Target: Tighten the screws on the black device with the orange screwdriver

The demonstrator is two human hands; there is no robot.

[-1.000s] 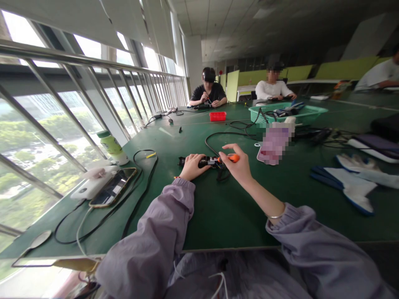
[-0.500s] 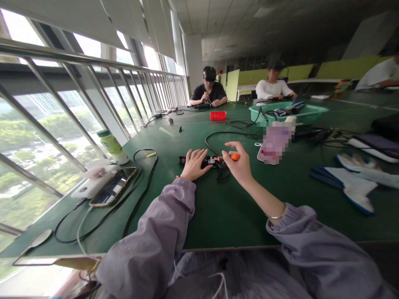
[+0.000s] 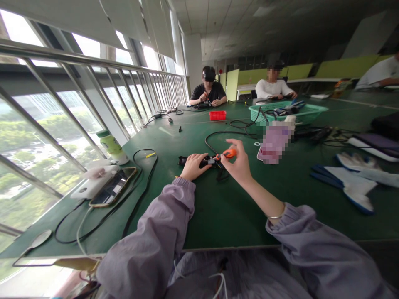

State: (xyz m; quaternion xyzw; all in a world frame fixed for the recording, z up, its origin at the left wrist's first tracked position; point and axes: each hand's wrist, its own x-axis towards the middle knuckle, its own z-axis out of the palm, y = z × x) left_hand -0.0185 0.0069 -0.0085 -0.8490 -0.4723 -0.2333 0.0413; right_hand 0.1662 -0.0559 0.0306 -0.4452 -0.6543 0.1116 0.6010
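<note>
On the green table (image 3: 215, 224) lies a long black corded device (image 3: 182, 160), with light-coloured parts and small wires showing near its right end. My left hand (image 3: 193, 166) is closed over its middle and hides part of it. My right hand (image 3: 239, 164) pinches a screwdriver by its orange handle (image 3: 230, 153). The handle points away to the right, and the tool's front end is at the device's right end. Whether the tip sits on a screw is too small to tell. A black cable (image 3: 212, 136) curves behind my hands.
Left stand a green bottle (image 3: 112, 146), a phone (image 3: 114, 187), a white device (image 3: 93, 182) and looped cables. Ahead are a red basket (image 3: 217, 115) and a green basket (image 3: 288, 116) holding tools. A pinkish phone (image 3: 271, 149) and gloves (image 3: 352, 182) lie right. Several people sit farther off.
My right hand has shifted slightly left, its fingers changing position around the orange handle, which now shows more. My left hand's fingers are drawn in a little; the device stays in place.
</note>
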